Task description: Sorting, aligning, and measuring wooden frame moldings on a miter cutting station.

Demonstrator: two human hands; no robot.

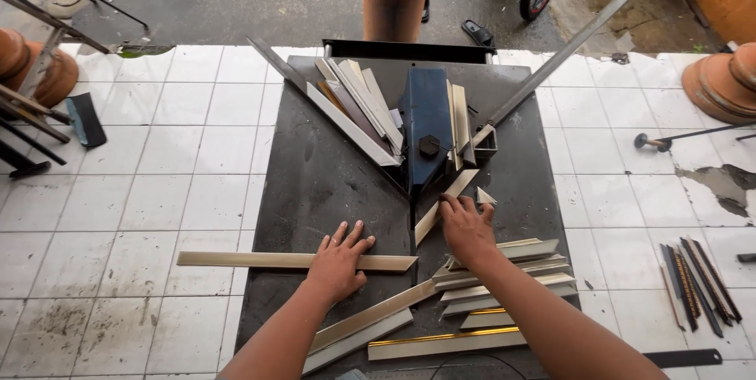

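Your left-hand fingers lie spread flat on a long pale moulding strip at lower centre; your right hand rests fingertips, loosely curled, on a shorter mitred strip beside the dark blue cutter. Judged stiff, light, smooth-faced: hold mid-length, clear of the pointed ends. Cut strips stack lower right; white tiles surround the black bench.

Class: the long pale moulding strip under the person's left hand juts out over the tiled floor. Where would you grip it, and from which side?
Probably its free left end: the moulding strip overhangs the black table there. Come from the left, above the floor; the left hand covers its right part.
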